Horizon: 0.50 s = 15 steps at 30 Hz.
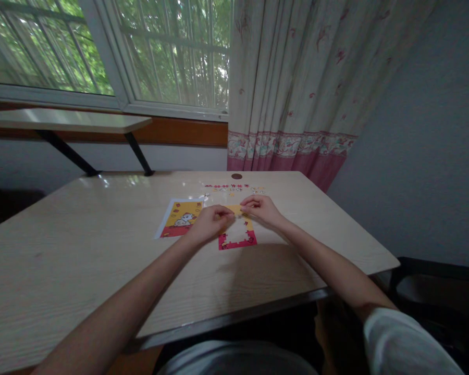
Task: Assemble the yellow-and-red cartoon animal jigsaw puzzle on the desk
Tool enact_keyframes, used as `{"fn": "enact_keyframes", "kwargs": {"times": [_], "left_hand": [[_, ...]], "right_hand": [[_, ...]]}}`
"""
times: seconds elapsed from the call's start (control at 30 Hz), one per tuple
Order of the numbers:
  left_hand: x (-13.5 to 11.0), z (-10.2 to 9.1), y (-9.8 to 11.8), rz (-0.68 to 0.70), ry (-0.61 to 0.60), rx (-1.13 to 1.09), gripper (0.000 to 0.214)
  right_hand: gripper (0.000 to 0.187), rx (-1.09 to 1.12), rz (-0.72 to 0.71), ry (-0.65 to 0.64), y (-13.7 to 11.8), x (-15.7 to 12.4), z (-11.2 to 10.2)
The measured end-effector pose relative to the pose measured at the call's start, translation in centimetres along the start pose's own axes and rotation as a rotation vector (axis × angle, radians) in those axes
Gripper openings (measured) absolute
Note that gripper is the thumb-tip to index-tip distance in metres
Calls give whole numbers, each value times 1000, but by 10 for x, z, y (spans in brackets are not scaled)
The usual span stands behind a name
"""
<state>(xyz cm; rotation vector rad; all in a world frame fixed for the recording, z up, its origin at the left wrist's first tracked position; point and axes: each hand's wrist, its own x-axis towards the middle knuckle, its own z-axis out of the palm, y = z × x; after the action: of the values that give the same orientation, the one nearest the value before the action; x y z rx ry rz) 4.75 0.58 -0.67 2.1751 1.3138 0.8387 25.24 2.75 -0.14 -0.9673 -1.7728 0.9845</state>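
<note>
A partly built jigsaw frame (237, 240) with a red lower border and yellow upper part lies on the wooden table (82, 250). My left hand (210, 221) and my right hand (261, 208) meet over its top edge, both pinched on a small yellow puzzle piece (234, 209). To the left lies a reference picture (180, 216) of a white cartoon animal on yellow and red. Several loose puzzle pieces (230, 187) are lined up farther back.
A round dark cable hole (236, 176) sits near the table's far edge. A floral curtain (297, 83) hangs behind, beside a barred window (101, 47). A shelf on black brackets (62, 121) is at the back left. The table's right corner (391, 258) is close.
</note>
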Motion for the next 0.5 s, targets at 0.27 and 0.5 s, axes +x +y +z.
{"fn": "enact_keyframes", "kwargs": {"times": [0.27,0.5], "left_hand": [[6,6,-2,-29,157,-359,18],[7,-3,6,-67,162,-505,10]], "right_hand": [[24,15,-34,81,-5,-7,12],[13,-470,-443,150,-11,-11,-2]]}}
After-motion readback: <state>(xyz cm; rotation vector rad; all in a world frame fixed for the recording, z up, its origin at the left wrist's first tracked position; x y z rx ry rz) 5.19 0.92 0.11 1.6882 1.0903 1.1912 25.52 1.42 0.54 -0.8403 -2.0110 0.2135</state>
